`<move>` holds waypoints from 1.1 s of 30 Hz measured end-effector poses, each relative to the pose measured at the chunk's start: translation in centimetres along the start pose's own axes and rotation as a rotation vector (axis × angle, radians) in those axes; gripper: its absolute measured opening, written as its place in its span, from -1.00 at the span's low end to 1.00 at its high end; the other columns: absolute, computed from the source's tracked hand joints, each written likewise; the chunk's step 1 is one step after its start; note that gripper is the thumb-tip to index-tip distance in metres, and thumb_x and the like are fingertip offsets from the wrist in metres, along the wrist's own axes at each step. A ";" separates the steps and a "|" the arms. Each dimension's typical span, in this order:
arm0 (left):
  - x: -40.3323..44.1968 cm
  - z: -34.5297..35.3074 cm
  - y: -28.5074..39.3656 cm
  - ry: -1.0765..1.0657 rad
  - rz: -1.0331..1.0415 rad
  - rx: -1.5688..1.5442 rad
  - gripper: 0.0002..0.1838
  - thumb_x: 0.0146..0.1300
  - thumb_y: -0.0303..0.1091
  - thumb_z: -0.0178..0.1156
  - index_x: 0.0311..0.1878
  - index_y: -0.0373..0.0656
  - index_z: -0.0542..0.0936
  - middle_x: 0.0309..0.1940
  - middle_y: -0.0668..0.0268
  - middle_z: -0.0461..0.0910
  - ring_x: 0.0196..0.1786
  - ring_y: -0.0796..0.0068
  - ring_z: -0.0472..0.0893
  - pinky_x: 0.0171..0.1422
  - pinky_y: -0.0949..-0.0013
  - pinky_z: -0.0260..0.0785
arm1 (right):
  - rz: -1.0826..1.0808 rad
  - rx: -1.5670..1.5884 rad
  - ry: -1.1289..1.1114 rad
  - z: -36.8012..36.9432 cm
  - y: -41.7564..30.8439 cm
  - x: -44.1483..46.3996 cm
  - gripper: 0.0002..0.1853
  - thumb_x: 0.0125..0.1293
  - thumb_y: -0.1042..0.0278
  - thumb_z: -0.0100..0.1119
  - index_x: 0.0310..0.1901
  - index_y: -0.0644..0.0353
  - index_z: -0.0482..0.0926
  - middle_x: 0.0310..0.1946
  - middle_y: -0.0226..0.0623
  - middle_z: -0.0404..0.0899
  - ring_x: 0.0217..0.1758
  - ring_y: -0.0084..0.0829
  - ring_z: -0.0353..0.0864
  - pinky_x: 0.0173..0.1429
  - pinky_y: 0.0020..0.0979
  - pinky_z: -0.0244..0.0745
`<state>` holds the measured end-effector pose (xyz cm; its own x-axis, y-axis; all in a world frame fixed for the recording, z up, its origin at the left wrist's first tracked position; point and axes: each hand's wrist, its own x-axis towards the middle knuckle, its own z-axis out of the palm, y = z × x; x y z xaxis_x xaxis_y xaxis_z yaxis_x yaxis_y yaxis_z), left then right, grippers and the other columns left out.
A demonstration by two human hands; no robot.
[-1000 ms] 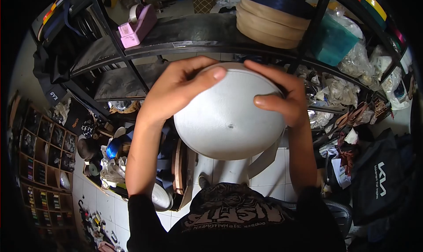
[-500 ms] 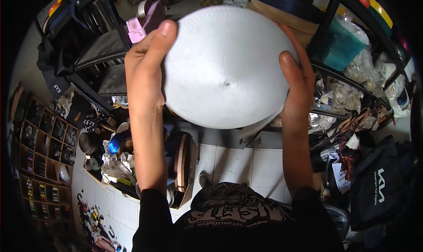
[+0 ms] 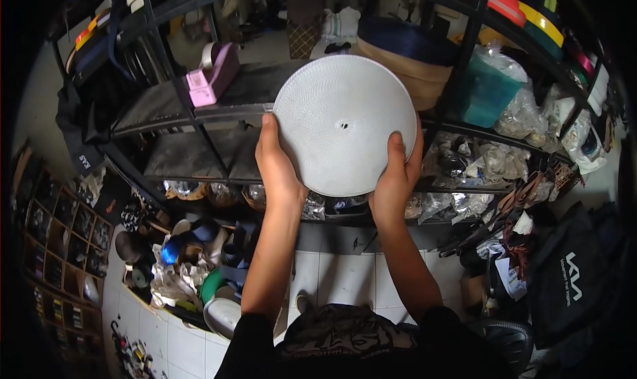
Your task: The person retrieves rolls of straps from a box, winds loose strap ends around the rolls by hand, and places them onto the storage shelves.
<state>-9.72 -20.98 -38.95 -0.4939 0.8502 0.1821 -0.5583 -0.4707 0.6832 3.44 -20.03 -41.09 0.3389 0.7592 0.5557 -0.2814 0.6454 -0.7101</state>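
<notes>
- Head view: a flat, round webbing roll (image 3: 332, 153), whitish, finely ringed around a small dark centre hole (image 3: 344, 125), faces the camera before black shelving (image 3: 182, 159).
- Left hand (image 3: 275, 167) and right hand (image 3: 395, 177), half-curled, grip its opposite edges.

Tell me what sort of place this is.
Probably a storeroom or workshop for sewing materials: the left hand and right hand hold a large white roll, apparently webbing; tan and navy rolls sit on black shelving; a compartmented rack holds what look like coloured spools.
</notes>
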 end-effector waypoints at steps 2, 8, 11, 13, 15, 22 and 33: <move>0.4 0.3 -0.4 -0.093 0.036 -0.003 -0.39 0.38 0.00 -0.07 0.32 -0.28 0.30 0.25 0.15 0.37 0.30 0.29 0.36 0.36 0.26 0.18 | 0.040 -0.011 -0.032 -0.8 0.0 1.6 -0.39 0.43 0.15 -0.04 0.38 0.33 0.13 0.26 -0.02 0.29 0.31 -0.26 0.33 0.37 -0.32 0.18; 1.8 4.3 1.5 -0.518 0.109 -0.058 -0.31 0.27 -0.27 -0.20 0.47 -0.25 0.01 0.39 0.07 0.16 0.45 0.21 0.15 0.44 0.18 0.12 | -0.031 0.050 -0.095 0.1 -4.6 8.4 -0.44 0.40 0.24 -0.03 0.33 0.39 0.21 0.19 -0.06 0.40 0.23 -0.35 0.40 0.31 -0.40 0.25; 3.2 5.5 3.0 -0.788 -0.119 -0.332 -0.24 0.10 -0.43 -0.17 0.45 -0.23 -0.01 0.34 0.05 0.19 0.38 0.12 0.25 0.36 0.03 0.28 | -0.050 0.053 -0.112 0.2 -5.9 11.6 -0.47 0.38 0.27 -0.02 0.29 0.40 0.25 0.12 -0.12 0.44 0.17 -0.37 0.44 0.25 -0.41 0.30; 3.8 6.6 2.8 -0.809 -0.055 -0.268 -0.25 0.08 -0.49 -0.16 0.44 -0.22 0.01 0.31 0.05 0.21 0.35 0.13 0.30 0.33 0.02 0.32 | -0.073 -0.090 -0.070 0.8 -6.5 12.6 -0.43 0.37 0.21 0.01 0.29 0.43 0.25 0.13 -0.10 0.42 0.19 -0.36 0.42 0.26 -0.43 0.28; 4.6 7.1 2.4 -0.813 -0.034 -0.257 -0.26 0.04 -0.61 -0.17 0.40 -0.22 0.05 0.25 0.07 0.25 0.30 0.14 0.36 0.28 0.00 0.38 | -0.092 -0.192 -0.054 0.9 -6.6 13.2 -0.38 0.36 0.16 0.03 0.31 0.44 0.22 0.15 -0.08 0.40 0.21 -0.35 0.39 0.28 -0.43 0.25; 8.4 9.1 2.9 -0.919 0.008 -0.335 -0.35 0.17 -0.66 -0.11 0.38 -0.21 0.11 0.17 0.11 0.36 0.22 0.21 0.44 0.28 0.03 0.39 | -0.245 -0.255 -0.352 0.1 -7.4 15.6 0.10 0.12 -0.06 0.33 0.43 0.38 -0.19 0.28 0.15 0.24 0.31 -0.15 0.32 0.36 -0.34 0.19; 15.4 11.5 -0.9 -1.014 -0.002 -0.076 -0.10 0.30 -0.37 0.21 0.50 -0.22 -0.19 0.36 0.05 0.24 0.38 0.30 0.27 0.47 0.23 0.07 | -0.487 -0.825 -0.220 -0.4 -7.3 18.1 0.40 -0.13 -0.04 0.54 0.40 0.44 -0.39 0.12 0.29 0.42 0.17 0.03 0.51 0.24 -0.27 0.38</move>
<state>-9.15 -4.75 -28.69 0.2849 0.6337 0.7192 -0.6170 -0.4530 0.6435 11.95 -11.07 -26.02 0.0530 0.4784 0.8766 0.5887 0.6941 -0.4143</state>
